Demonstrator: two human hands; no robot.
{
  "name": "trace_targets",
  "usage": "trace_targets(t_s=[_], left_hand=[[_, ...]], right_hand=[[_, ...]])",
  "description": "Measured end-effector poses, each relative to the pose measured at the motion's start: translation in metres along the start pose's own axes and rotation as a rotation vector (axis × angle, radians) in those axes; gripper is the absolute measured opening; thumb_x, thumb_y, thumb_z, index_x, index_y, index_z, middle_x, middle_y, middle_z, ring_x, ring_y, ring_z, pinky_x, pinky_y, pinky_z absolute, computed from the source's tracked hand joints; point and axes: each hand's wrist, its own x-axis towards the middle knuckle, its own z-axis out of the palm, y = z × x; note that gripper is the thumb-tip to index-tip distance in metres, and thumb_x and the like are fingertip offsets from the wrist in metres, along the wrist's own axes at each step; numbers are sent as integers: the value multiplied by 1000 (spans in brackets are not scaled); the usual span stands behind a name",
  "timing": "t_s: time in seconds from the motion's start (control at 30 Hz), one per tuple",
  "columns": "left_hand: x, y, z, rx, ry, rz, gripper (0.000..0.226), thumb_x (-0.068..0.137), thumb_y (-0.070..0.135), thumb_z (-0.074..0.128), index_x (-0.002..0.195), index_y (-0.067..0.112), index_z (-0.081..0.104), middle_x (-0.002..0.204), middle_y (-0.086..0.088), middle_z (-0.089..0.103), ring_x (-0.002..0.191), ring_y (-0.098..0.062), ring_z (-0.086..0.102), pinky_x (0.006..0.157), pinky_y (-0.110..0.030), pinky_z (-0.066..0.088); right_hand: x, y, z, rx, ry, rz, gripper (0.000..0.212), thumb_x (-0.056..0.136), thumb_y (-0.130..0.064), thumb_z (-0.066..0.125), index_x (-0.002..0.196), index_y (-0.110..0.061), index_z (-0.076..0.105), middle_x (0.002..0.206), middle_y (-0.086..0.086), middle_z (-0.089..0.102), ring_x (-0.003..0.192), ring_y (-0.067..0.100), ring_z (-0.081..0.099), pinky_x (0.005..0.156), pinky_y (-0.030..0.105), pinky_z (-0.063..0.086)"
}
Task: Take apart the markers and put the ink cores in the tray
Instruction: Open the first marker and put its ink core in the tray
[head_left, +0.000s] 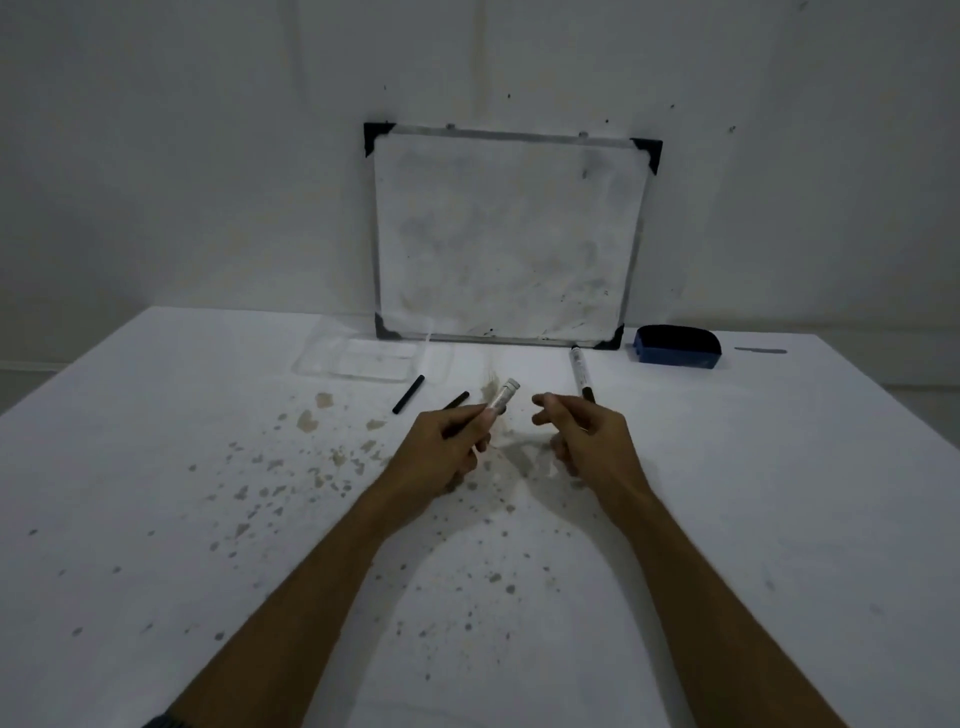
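Observation:
My left hand (447, 447) grips a pale marker barrel (502, 399) that points up and to the right. A thin black stick (457, 400) pokes out from behind that hand; whether it is held or lies on the table I cannot tell. My right hand (582, 431) hovers just right of the barrel, fingers curled and apart, with nothing visible in it. A black ink core (408, 395) lies on the table left of my hands. A whole marker (580, 370) with a dark end lies beyond my right hand. The clear plastic tray (311, 358) sits at the back left.
A whiteboard (509, 234) leans against the wall at the table's far edge. A blue eraser (675, 347) rests to its right, with a small grey strip (761, 351) beyond it. The white table cover (208, 467) is speckled with brownish stains.

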Motion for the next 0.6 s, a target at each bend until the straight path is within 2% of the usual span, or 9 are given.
trace_targets(t_s=[0.07, 0.13, 0.23, 0.33, 0.37, 0.43, 0.47, 0.53, 0.6], left_hand=[[1, -1, -1, 44, -20, 8, 25, 100, 45, 64, 118, 34, 77, 73, 6, 62, 48, -6, 43, 41, -19, 36], [0, -6, 4, 201, -7, 77, 29, 100, 48, 62, 126, 39, 73, 69, 15, 64, 51, -1, 49, 48, -16, 42], [-5, -11, 14, 568, 44, 309, 36, 103, 47, 57, 135, 35, 67, 77, 22, 70, 63, 2, 61, 57, -15, 49], [-3, -11, 10, 1131, 136, 639, 36, 105, 32, 58, 136, 17, 67, 91, -1, 73, 67, -18, 67, 55, -36, 57], [-1, -10, 9, 1231, 142, 693, 36, 103, 27, 61, 136, 14, 66, 96, -7, 73, 66, -22, 67, 52, -37, 57], [0, -9, 7, 1252, 108, 720, 38, 100, 18, 65, 137, 11, 63, 105, -12, 72, 69, -25, 67, 52, -37, 58], [-2, -8, 8, 1195, 84, 700, 36, 101, 16, 62, 137, 11, 62, 105, -11, 71, 69, -24, 67, 52, -38, 58], [-5, -7, 10, 1096, 65, 689, 30, 106, 19, 52, 133, 14, 64, 101, -7, 71, 69, -22, 67, 51, -36, 55], [-5, -3, 12, 1120, 75, 748, 29, 108, 26, 47, 123, 17, 70, 92, -2, 74, 65, -18, 67, 46, -32, 49]], right_hand=[[3, 2, -2, 40, -24, 6, 33, 89, -57, 66, 106, -31, 77, 90, -8, 78, 54, 6, 57, 49, 21, 46], [5, 4, -2, 67, -42, -16, 31, 89, -53, 68, 101, -25, 78, 76, -9, 76, 49, 4, 54, 45, 16, 43], [5, 12, -1, 30, -119, -52, 24, 94, -41, 68, 99, -19, 76, 76, 1, 75, 50, 4, 56, 44, 16, 43], [6, 18, 0, -140, -174, -94, 23, 98, -39, 62, 99, -18, 71, 81, -2, 73, 61, 3, 63, 56, 17, 49], [6, 19, 1, -231, -168, -112, 25, 99, -41, 59, 99, -19, 69, 83, -5, 71, 69, 4, 66, 63, 19, 53], [5, 20, 6, -333, -128, -139, 31, 101, -47, 52, 95, -20, 65, 85, -7, 68, 80, 8, 67, 74, 23, 55], [4, 19, 9, -352, -106, -160, 33, 102, -47, 48, 91, -21, 63, 81, -7, 66, 77, 7, 65, 74, 23, 54], [-1, 19, 18, -382, -46, -204, 42, 104, -48, 38, 77, -22, 58, 67, -6, 59, 62, 6, 56, 63, 20, 46], [-3, 15, 27, -431, 41, -178, 60, 100, -57, 27, 60, -20, 52, 54, -5, 53, 50, 8, 50, 54, 20, 41]])
